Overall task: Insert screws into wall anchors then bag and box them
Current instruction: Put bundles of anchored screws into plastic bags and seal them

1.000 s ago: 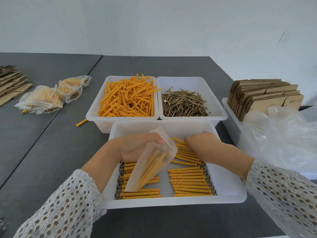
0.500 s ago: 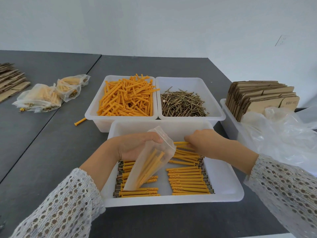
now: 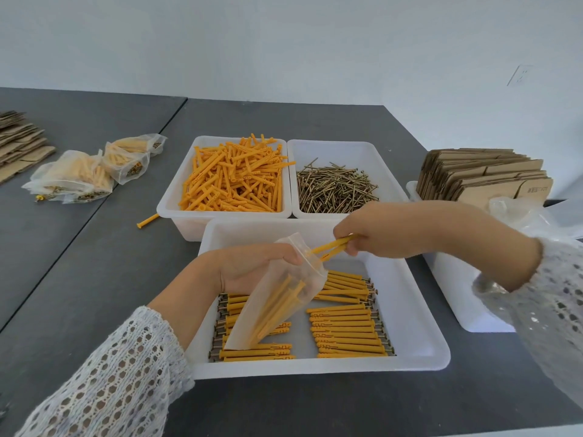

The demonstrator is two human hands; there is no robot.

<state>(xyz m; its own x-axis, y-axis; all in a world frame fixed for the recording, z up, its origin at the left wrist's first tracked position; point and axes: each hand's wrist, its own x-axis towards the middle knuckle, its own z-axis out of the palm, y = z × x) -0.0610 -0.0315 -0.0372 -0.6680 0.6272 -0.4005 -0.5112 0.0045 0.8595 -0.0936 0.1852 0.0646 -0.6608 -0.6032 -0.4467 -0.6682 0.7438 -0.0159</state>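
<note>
Four white bins (image 3: 419, 357), two hands (image 3: 252, 266), three filled bags (image 3: 75, 178), one held bag (image 3: 277, 298).

The person wears a white, open-knit top with long sleeves. The left sleeve (image 3: 107, 376) is a lace-like crochet mesh of small, roughly hexagonal holes set in neat rows, and the dark surface beneath shows through the gaps. Its cuff ends at the wrist in a soft, slightly uneven edge. The right sleeve (image 3: 549, 313) is of the same white mesh, looser and more see-through near the cuff, where the holes look larger and less regular. Both sleeves leave the wrists bare. The left hand (image 3: 252, 266) and the right hand (image 3: 378, 228) are bare, with no rings, watch or gloves visible.
</note>
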